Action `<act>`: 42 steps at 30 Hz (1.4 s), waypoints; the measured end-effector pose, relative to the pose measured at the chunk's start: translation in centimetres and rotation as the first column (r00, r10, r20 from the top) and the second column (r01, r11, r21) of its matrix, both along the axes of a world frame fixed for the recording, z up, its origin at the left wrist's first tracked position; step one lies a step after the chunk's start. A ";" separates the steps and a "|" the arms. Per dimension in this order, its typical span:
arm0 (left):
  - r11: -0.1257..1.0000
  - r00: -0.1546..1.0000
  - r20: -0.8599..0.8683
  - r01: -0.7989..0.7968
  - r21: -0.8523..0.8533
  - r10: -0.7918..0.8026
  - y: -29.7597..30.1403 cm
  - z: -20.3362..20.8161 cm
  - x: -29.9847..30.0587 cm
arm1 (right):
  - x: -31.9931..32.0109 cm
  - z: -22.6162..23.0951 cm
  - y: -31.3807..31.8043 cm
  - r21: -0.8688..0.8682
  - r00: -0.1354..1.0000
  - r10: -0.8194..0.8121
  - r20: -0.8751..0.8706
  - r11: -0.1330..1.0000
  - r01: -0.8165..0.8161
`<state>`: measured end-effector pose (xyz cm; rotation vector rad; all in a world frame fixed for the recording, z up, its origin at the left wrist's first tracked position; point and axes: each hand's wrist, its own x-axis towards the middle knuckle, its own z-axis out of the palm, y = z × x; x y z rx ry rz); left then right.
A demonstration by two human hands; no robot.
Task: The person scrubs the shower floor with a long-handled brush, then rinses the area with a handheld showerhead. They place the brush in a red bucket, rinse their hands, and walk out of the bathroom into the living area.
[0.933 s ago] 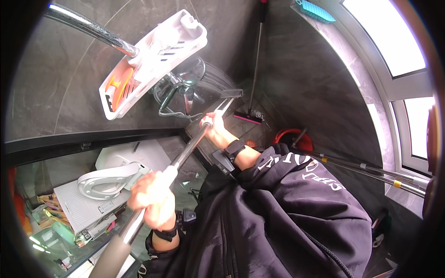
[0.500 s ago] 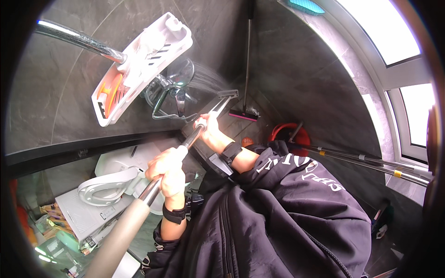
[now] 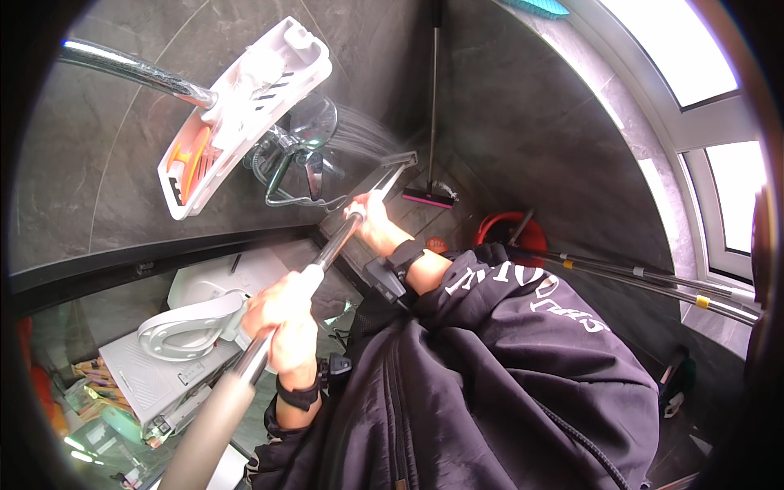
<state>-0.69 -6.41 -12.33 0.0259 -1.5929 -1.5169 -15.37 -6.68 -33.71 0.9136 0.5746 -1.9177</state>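
Observation:
A long-handled mop (image 3: 335, 244) runs diagonally from the lower left toward the floor corner. My left hand (image 3: 282, 318) is wrapped round its metal pole, above the thick grey grip (image 3: 208, 429). Further down, my right hand (image 3: 371, 222) is closed round the same pole. A pale grey loop handle (image 3: 192, 328) sticks out beside my left hand and seems joined to the pole. At the far end the narrow mop head (image 3: 399, 160) sits in the water spray (image 3: 359, 133) from a clear round shower head (image 3: 317, 122). Fine detail of the mop head is blurred.
A white shower shelf (image 3: 249, 106) with an orange item hangs on a chrome pipe (image 3: 135, 72). A pink-edged broom (image 3: 429, 198) leans in the corner. The red bucket (image 3: 523, 231) and several poles (image 3: 637, 278) are at right. A grey box (image 3: 167, 384) stands lower left.
My left hand has drawn back slightly toward the lower left, and more bare pole shows between my hands. My right hand stays about where it was. Water still sprays at the mop head.

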 end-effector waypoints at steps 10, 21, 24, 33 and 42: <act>0.999 0.999 -0.015 -0.035 -0.038 0.034 2.0 7.0 3.9 | -1.8 -2.7 -1.3 -0.065 0.998 0.032 -0.049 0.997 -0.035; 0.995 0.993 -0.116 -0.003 -0.096 -0.008 4.9 15.1 9.1 | -3.5 -6.0 0.5 -0.056 0.998 0.063 0.011 0.996 -0.063; 0.987 0.920 -0.381 -0.038 0.156 0.096 5.6 16.4 11.0 | -4.1 -6.0 0.9 0.004 0.999 -0.021 -0.044 1.000 0.021; 0.993 0.953 -0.302 0.006 0.117 0.030 4.0 12.4 10.0 | -2.8 -4.7 0.6 -0.088 0.999 0.025 0.035 0.996 -0.021; 0.948 0.970 -0.009 -0.241 -0.208 0.244 1.4 1.6 2.5 | 0.3 -1.7 -0.5 -0.115 0.995 0.009 0.099 0.993 0.002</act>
